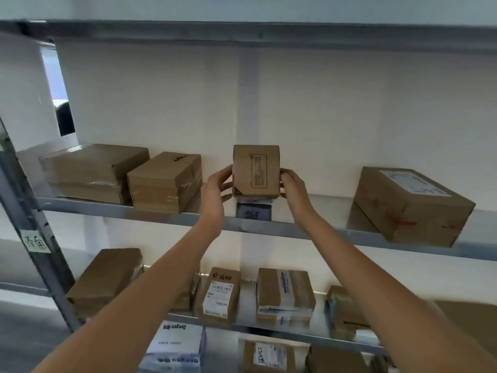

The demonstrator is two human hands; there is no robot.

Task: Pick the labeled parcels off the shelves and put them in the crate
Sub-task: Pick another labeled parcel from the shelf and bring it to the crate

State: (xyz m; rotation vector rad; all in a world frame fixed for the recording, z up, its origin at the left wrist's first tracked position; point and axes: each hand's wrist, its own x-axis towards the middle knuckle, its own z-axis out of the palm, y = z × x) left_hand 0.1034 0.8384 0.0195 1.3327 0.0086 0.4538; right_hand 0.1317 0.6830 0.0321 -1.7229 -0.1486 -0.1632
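Your left hand [215, 185] and right hand [291, 184] grip a small cardboard parcel [255, 170] by its sides. You hold it upright above the upper shelf [309, 232].

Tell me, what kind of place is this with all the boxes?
Probably a parcel storeroom or small warehouse. Metal shelves hold many taped cardboard boxes, some with shipping labels, and two hands, the left hand and right hand, hold a small box.

A green note [37, 241] with handwriting sticks on the grey metal post [32, 219] at the left. Behind the rack is a white wall [322, 117].
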